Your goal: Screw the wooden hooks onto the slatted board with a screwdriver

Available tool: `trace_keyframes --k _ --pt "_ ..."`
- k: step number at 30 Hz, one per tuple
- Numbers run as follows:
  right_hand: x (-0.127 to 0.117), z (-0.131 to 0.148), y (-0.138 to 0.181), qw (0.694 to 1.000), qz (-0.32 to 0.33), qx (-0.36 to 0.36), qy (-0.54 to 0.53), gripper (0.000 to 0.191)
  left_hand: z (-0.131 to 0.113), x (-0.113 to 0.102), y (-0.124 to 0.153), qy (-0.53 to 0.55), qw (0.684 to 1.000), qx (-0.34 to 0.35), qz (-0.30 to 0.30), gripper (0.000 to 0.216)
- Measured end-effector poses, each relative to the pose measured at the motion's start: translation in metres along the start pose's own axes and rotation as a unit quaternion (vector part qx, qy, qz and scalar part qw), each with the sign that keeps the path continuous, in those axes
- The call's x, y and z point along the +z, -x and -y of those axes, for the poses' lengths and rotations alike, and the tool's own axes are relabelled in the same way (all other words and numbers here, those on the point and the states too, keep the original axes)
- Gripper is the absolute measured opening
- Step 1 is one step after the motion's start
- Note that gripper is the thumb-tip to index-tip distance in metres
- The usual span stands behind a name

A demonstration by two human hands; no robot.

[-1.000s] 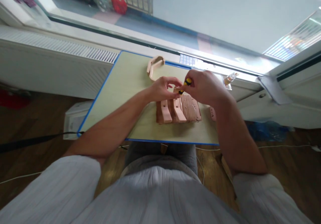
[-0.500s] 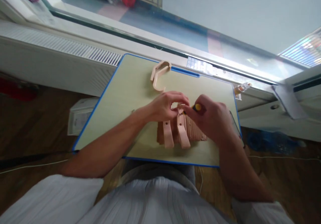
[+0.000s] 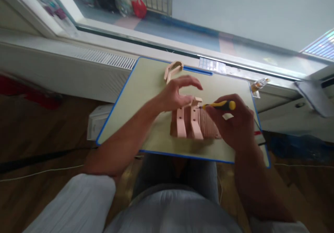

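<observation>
My right hand (image 3: 235, 125) grips a yellow and black screwdriver (image 3: 221, 105), its shaft pointing left at the upper part of a pale wooden hook (image 3: 197, 128). Whether the tip touches a screw I cannot tell. That hook and a second wooden hook (image 3: 181, 126) lie side by side on a brown ridged board (image 3: 210, 125), with dark screw heads showing in both. Above them is my left hand (image 3: 176, 93), fingers curved and spread apart from the thumb. The thumb is close to the right hook's top end; contact is unclear. More loose wooden hooks (image 3: 173, 67) rest at the table's far edge, partly behind my left hand.
The pale table (image 3: 146, 83) has a blue rim and a blue slot (image 3: 198, 71) at the back. A white radiator (image 3: 104, 59) and window sill border it behind. A bottle (image 3: 260, 84) stands beyond the right corner. A dark flat object (image 3: 261, 135) lies by my right wrist.
My left fingers have lifted and spread away from the hook's top. My right hand has drawn back to the right, turning the screwdriver so its handle shows. The whole view has shifted slightly.
</observation>
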State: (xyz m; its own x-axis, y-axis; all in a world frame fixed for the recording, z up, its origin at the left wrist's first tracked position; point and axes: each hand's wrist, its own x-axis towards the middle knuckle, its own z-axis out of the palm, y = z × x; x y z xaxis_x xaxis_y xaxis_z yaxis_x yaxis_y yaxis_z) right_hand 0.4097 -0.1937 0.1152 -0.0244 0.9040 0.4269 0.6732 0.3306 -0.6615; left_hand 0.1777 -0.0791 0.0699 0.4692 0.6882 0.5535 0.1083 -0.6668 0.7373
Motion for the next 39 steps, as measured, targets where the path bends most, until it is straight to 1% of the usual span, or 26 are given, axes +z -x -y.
trace_keyframes --k 1,2,3,4,5,6,7,8,11,16,18,20,23,27,28,29,30,32,33,34,35,37,38,39 --pt "0.000 0.001 0.015 0.998 -0.032 0.032 -0.054 0.026 -0.004 -0.009 0.006 -0.056 0.997 -0.026 -0.056 0.031" --pt "0.000 0.002 0.030 0.992 -0.044 0.056 -0.108 0.029 -0.008 -0.018 0.014 -0.119 0.985 -0.067 -0.107 0.024" --pt "-0.001 0.002 0.043 0.986 -0.046 0.073 -0.142 0.030 -0.012 -0.029 0.025 -0.186 0.965 -0.117 -0.141 0.020" --pt "-0.003 0.002 0.054 0.982 -0.055 0.086 -0.158 0.033 -0.015 -0.039 0.037 -0.251 0.941 -0.177 -0.140 0.021" --pt "-0.005 0.001 0.063 0.979 -0.061 0.099 -0.169 0.034 -0.019 -0.049 0.049 -0.314 0.908 -0.252 -0.117 0.024" --pt "-0.007 0.001 0.069 0.975 -0.068 0.107 -0.183 0.035 -0.022 -0.057 0.061 -0.375 0.862 -0.335 -0.072 0.027" --pt "-0.010 0.001 0.074 0.970 -0.066 0.116 -0.202 0.035 -0.024 -0.063 0.071 -0.417 0.811 -0.410 -0.008 0.031" --pt "-0.013 0.001 0.076 0.965 -0.072 0.120 -0.222 0.036 -0.025 -0.067 0.078 -0.423 0.792 -0.439 0.022 0.034" --pt "-0.017 -0.001 0.074 0.957 -0.067 0.125 -0.253 0.037 -0.024 -0.067 0.085 -0.426 0.771 -0.468 0.068 0.041" --pt "-0.007 -0.010 0.059 0.954 -0.046 0.139 -0.262 0.038 -0.014 -0.054 0.064 -0.445 0.738 -0.491 0.124 0.055" --pt "-0.002 -0.014 0.053 0.951 -0.038 0.145 -0.271 0.039 -0.010 -0.052 0.057 -0.451 0.728 -0.496 0.142 0.055" --pt "0.003 -0.018 0.048 0.948 -0.031 0.152 -0.278 0.039 -0.007 -0.051 0.054 -0.453 0.723 -0.498 0.155 0.050" --pt "0.008 -0.025 0.044 0.941 -0.029 0.153 -0.300 0.040 -0.006 -0.051 0.054 -0.454 0.726 -0.494 0.155 0.040" --pt "0.016 -0.035 0.044 0.928 -0.031 0.157 -0.336 0.042 -0.004 -0.054 0.058 -0.452 0.743 -0.478 0.124 0.031" --pt "0.017 -0.037 0.045 0.926 -0.033 0.161 -0.341 0.040 -0.004 -0.055 0.059 -0.446 0.755 -0.468 0.107 0.029" --pt "0.019 -0.039 0.046 0.924 -0.034 0.164 -0.345 0.038 -0.004 -0.056 0.060 -0.433 0.775 -0.453 0.082 0.027" --pt "0.020 -0.041 0.047 0.921 -0.036 0.166 -0.350 0.036 -0.004 -0.057 0.061 -0.407 0.802 -0.434 0.049 0.024" --pt "0.022 -0.045 0.048 0.917 -0.044 0.164 -0.360 0.034 -0.008 -0.055 0.062 -0.308 0.867 -0.391 -0.026 0.019" --pt "0.023 -0.046 0.048 0.916 -0.047 0.165 -0.364 0.033 -0.011 -0.052 0.062 -0.238 0.895 -0.373 -0.057 0.019" --pt "0.024 -0.047 0.048 0.915 -0.052 0.167 -0.365 0.033 -0.014 -0.048 0.062 -0.163 0.915 -0.361 -0.076 0.020" --pt "0.025 -0.048 0.048 0.914 -0.059 0.171 -0.364 0.034 -0.019 -0.042 0.061 -0.088 0.929 -0.351 -0.080 0.023" --pt "0.028 -0.051 0.048 0.912 -0.071 0.182 -0.361 0.035 -0.028 -0.027 0.059 0.031 0.940 -0.330 -0.079 0.031" --pt "0.030 -0.052 0.047 0.910 -0.075 0.186 -0.363 0.035 -0.033 -0.019 0.057 0.070 0.942 -0.319 -0.079 0.036" --pt "0.031 -0.053 0.047 0.908 -0.078 0.188 -0.367 0.036 -0.037 -0.010 0.056 0.094 0.943 -0.313 -0.065 0.042"
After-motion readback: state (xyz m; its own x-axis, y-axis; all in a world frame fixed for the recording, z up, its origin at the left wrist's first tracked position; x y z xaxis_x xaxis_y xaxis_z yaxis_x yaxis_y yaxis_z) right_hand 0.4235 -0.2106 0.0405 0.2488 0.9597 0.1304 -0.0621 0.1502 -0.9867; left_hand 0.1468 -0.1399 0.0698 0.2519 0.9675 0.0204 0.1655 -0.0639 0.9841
